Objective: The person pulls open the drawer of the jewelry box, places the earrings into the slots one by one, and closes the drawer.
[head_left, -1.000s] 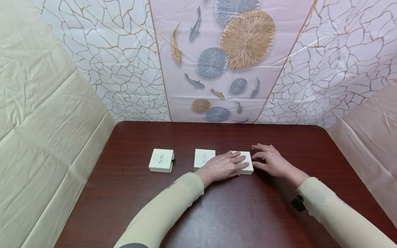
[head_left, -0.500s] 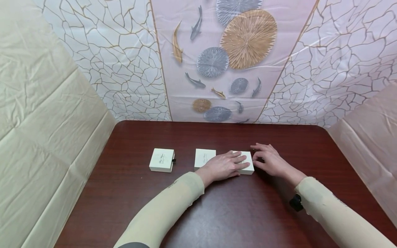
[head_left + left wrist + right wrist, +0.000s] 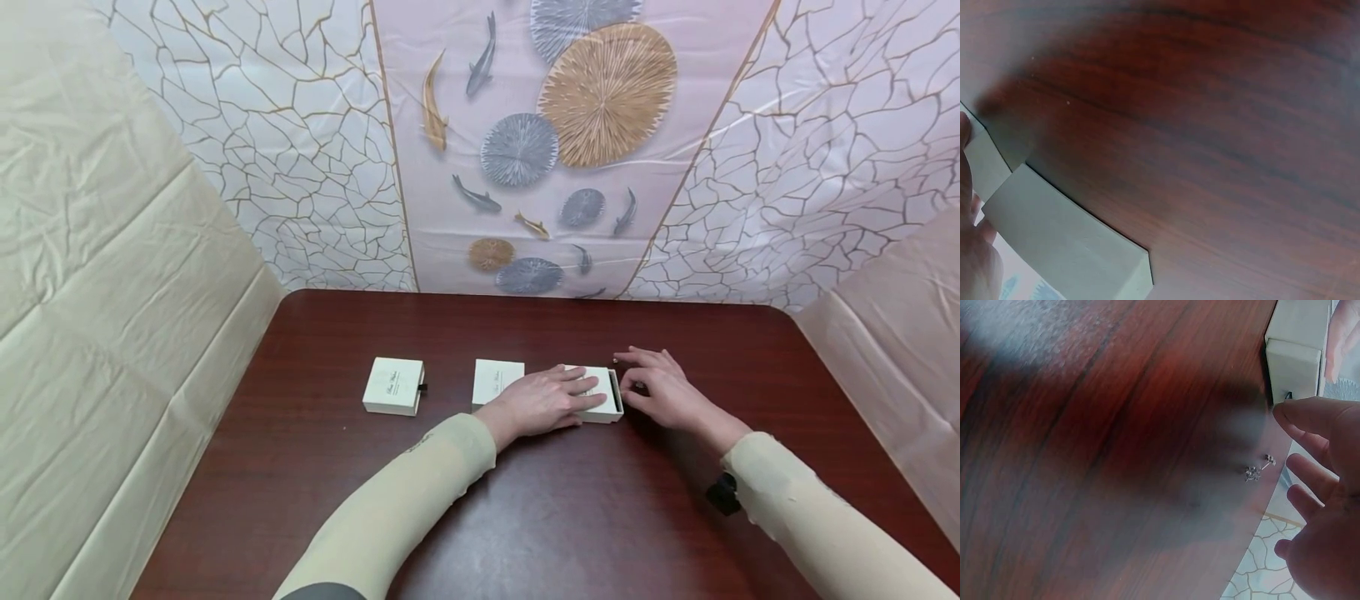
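My left hand (image 3: pixel 536 404) rests with spread fingers on top of the rightmost white drawer box (image 3: pixel 604 385). At that box's right side, the thumb and index finger of my right hand (image 3: pixel 660 387) pinch the small black pull tab (image 3: pixel 1289 394). The drawer (image 3: pixel 1294 365) stands slightly out of its sleeve, with a dark gap along the top. A small sparkling silver piece of jewellery (image 3: pixel 1252 473) lies on the table beside my right fingers. The middle white box (image 3: pixel 493 375) sits under my left wrist and is partly hidden; its side (image 3: pixel 1066 231) fills the lower left wrist view.
Another white box (image 3: pixel 392 383), with printed script and a black tab on its right, stands at the left. All the boxes sit in a row on the dark red wooden table (image 3: pixel 525 517). Patterned cloth (image 3: pixel 517 150) hangs behind, and plain cloth (image 3: pixel 105 333) flanks the table.
My right hand has closed its fingertips on the tab and shifted slightly right, and the drawer has slid a little out of the sleeve. My left hand stays on the box.
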